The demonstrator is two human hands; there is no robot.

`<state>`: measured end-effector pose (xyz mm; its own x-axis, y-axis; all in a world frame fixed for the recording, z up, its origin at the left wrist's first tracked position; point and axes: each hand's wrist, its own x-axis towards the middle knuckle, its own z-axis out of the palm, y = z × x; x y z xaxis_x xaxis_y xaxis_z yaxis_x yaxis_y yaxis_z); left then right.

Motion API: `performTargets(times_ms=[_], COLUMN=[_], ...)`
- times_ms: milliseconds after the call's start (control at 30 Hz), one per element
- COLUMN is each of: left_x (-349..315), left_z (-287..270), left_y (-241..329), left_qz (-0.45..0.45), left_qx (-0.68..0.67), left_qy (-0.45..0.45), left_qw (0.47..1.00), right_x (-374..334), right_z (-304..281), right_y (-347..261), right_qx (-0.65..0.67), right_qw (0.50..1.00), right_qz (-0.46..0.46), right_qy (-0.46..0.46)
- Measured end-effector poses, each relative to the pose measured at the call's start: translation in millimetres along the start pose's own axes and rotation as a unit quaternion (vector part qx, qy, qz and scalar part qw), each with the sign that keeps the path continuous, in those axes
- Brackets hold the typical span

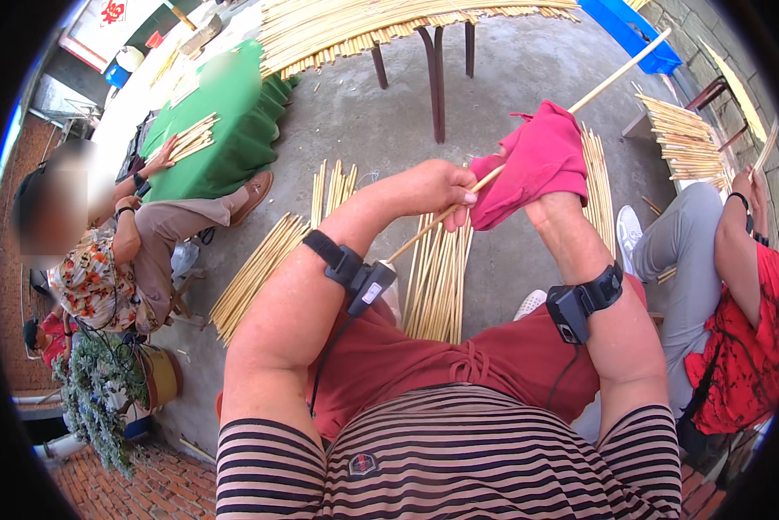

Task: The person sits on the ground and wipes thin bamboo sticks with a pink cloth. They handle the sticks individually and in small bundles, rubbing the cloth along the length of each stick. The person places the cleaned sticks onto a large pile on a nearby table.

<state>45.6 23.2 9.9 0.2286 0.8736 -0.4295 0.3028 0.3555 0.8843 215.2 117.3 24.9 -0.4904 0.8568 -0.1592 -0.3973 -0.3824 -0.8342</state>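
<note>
Closed around a slender straw-coloured stick (pixel 619 71) with the left hand (pixel 448 186), thumb on top; wrapped about the same stick with the right hand (pixel 556 206) through a pink cloth (pixel 537 165), fingers mostly hidden under it. Held out ahead of the striped shirt (pixel 493 459), slanting along its length from near the black wrist device (pixel 372 284) on the left forearm, up through both hands, to a bare tip well past the cloth at upper right. Nearer to that tip with the right hand, to the lower end with the left. Visible below: bundled sticks (pixel 437 290) on the concrete floor (pixel 355 121). Visible beyond: a stick-laden table (pixel 439 87).
</note>
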Motion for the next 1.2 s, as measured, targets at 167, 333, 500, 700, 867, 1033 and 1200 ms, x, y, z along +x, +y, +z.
performTargets(times_ms=[167, 333, 500, 700, 867, 1033, 1200], left_x=[-22, -39, -60, -84, -71, -33, -2], left_z=[-9, -29, -53, -71, -57, -17, 28], left_y=[-25, -55, -69, -66, -41, -3, 19], left_qz=[-0.041, -0.075, -0.093, -0.170, 0.002, 0.060, 0.038], left_qx=[0.179, 0.331, 0.333, 0.217, -0.137, -0.208, -0.184], left_qy=[0.045, 0.106, 0.137, 0.187, 0.239, 0.118, -0.010], left_qw=[0.982, 0.935, 0.928, 0.943, 0.961, 0.969, 0.982], right_x=[15, 29, 31, 36, 37, 8, -7], right_z=[-18, -49, -64, -98, -95, -52, -17], right_y=[-24, -58, -78, -118, -103, -60, -34], right_qx=[0.070, 0.171, 0.203, 0.255, 0.226, 0.144, -0.222], right_qw=[0.996, 0.979, 0.956, 0.908, 0.956, 0.990, 0.961], right_qz=[-0.058, -0.107, -0.194, -0.287, -0.152, -0.002, -0.146], right_qy=[0.014, 0.005, 0.084, 0.170, 0.111, -0.013, -0.076])
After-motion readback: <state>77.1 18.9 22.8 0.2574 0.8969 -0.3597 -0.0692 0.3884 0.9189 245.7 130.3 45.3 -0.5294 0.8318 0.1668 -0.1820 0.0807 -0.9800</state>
